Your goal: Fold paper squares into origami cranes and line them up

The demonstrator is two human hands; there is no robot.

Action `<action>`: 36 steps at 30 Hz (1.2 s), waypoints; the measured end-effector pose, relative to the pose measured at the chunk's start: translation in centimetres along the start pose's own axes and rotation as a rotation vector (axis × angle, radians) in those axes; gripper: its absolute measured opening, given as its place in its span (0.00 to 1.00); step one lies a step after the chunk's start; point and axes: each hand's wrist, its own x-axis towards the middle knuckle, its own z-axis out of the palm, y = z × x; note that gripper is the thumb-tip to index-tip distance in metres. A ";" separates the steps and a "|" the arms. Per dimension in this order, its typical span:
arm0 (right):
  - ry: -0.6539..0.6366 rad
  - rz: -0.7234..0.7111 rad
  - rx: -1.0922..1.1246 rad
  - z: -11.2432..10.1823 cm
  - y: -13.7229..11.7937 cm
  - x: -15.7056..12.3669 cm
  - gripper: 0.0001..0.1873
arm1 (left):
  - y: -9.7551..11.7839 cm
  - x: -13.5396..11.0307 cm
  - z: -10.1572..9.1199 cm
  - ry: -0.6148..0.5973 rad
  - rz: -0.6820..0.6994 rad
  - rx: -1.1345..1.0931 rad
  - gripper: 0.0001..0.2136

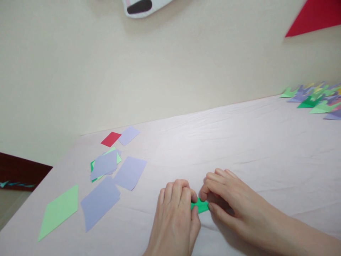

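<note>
A small piece of folded green paper lies on the pale cloth near the front of the view. My left hand closes on its left end, with thumb and index finger at the edge. From the other side my right hand pinches the right end between thumb and fingertips. Both hands rest low on the cloth, and their fingers cover part of the paper, so its full shape is hidden.
Left of my hands lie loose purple sheets, a light green sheet, a small mixed stack and a red sheet. Several folded paper figures stand at the far right by the wall.
</note>
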 end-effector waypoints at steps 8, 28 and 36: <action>0.050 0.023 -0.073 1.2 -0.6 0.0 0.07 | 0.5 0.1 -0.7 -0.043 -0.036 -0.004 0.10; 0.060 0.004 -0.089 1.6 -0.5 0.1 0.07 | 0.9 0.0 -0.2 -0.041 -0.022 0.026 0.07; 0.029 -0.024 -0.051 1.0 -0.3 0.1 0.14 | 1.4 -0.1 -0.5 -0.067 -0.051 0.011 0.11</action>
